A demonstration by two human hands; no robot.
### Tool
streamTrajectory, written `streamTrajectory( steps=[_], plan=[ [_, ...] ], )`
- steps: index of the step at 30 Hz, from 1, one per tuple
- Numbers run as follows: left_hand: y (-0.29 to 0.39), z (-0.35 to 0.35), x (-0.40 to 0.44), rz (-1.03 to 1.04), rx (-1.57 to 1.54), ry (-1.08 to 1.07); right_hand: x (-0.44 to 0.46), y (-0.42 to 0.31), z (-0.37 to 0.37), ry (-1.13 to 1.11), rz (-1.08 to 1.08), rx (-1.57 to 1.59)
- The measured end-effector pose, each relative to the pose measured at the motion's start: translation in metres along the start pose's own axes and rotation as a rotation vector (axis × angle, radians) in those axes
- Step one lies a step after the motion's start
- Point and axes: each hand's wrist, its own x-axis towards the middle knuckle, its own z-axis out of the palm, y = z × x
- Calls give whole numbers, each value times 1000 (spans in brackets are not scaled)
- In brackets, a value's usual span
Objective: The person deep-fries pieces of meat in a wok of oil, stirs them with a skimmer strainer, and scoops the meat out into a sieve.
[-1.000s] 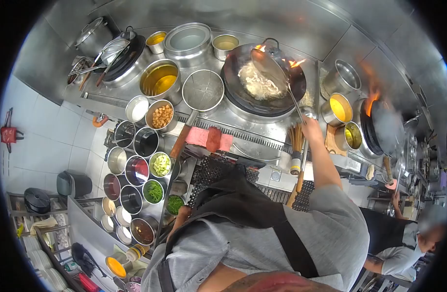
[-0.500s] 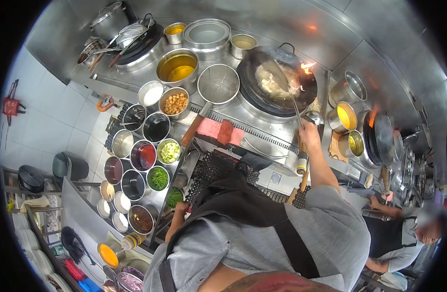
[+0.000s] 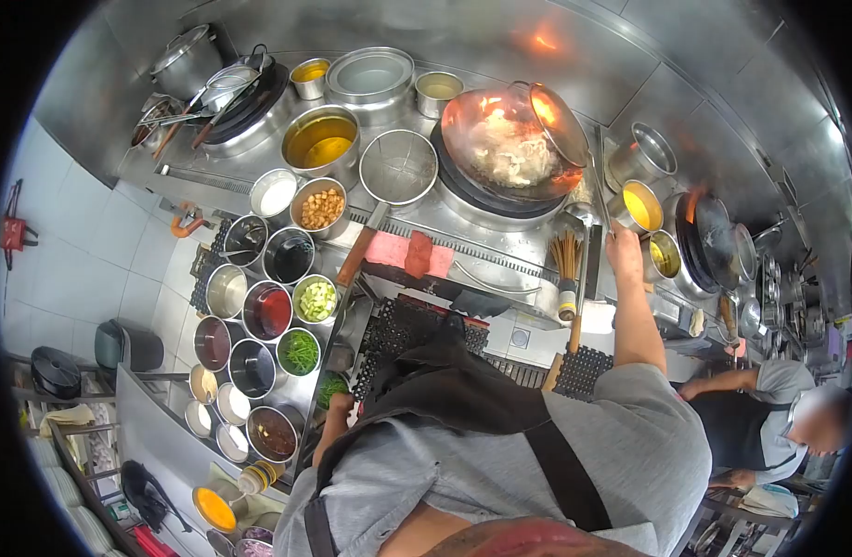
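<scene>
My right hand (image 3: 623, 255) is closed round the long handle of a wok ladle. The wide round ladle head (image 3: 558, 125) is raised at the right rim of a wok (image 3: 454, 121). Pale pieces of food (image 3: 511, 153) lie in the wok, with orange flame glow over them and along its sides. Low beside the counter, my left hand (image 3: 341, 406) is next to a container of chopped greens (image 3: 331, 388); its fingers are too small and partly hidden to read.
A mesh strainer (image 3: 398, 167) and a pot of yellow oil (image 3: 321, 141) stand left of the wok. Several ingredient pots, one with green onions (image 3: 299, 351), line the left counter. A bamboo brush (image 3: 566, 269) is near my right arm. A co-worker (image 3: 769, 408) stands at right.
My right hand has moved right with the ladle, whose head went from over the food to the wok's right rim. Flame glow in the wok has spread. The co-worker's arm has drawn back.
</scene>
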Motion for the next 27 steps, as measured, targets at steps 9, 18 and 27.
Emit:
streamTrajectory(
  steps=[9,18,27],
  plan=[
    [48,-38,-7,-204,-136,152,71,-41,101,-198,111,154],
    [5,28,-60,-78,-14,27,10,-32,36,-182,83,269],
    [-6,16,-52,-63,61,-24,-4,3,29,-64,174,133]
  ],
)
